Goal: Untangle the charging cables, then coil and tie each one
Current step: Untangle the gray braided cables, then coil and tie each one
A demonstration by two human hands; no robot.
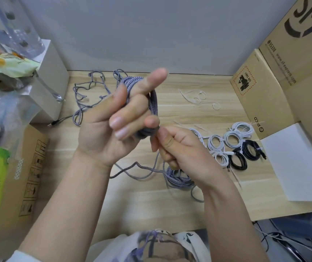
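Cable [152, 103], braided grey-lilac, is wound in a coil round the left hand [113, 120], raised over the tabletop [170, 201] centre. The right hand [176, 148] pinches its trailing strand. Palms hide much of the coil; its far end blurs into the back-edge tangle.

A light wood-grain tabletop [132, 205] runs up to a pale grey wall. On it lie a loose tangle of grey-purple braided cable [87, 95] at the back left, another heap of the same cable [177, 176] near the front, clear plastic ties [198, 99] at the back right, tied white cable coils [225, 142] and black cable coils [243, 154], cardboard boxes [264, 87], and a white sheet [298, 167].
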